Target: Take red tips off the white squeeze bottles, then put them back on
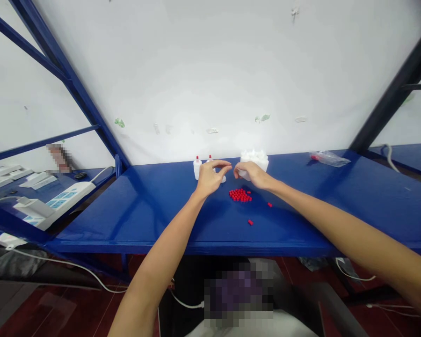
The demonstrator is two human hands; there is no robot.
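My left hand (210, 179) is raised over the back of the blue table, thumb and forefinger brought together; anything between the tips is too small to make out. Facing it, my right hand (253, 173) has its fingers curled downward, and what they may hold is hidden. A white bottle with a red cap (197, 169) stands upright left of my left hand. Behind that hand, a second red cap (210, 157) shows on a partly covered bottle. White bottles (262, 161) stand close together behind my right hand. Below both hands lies a pile of small red caps (241, 195).
Two stray red pieces (250, 222) (270, 204) lie nearer the table's front edge. A clear plastic bag (330, 158) with something red rests at the back right. At left are a white power strip (65, 199) and blue frame posts (80, 93). A white wall rises behind.
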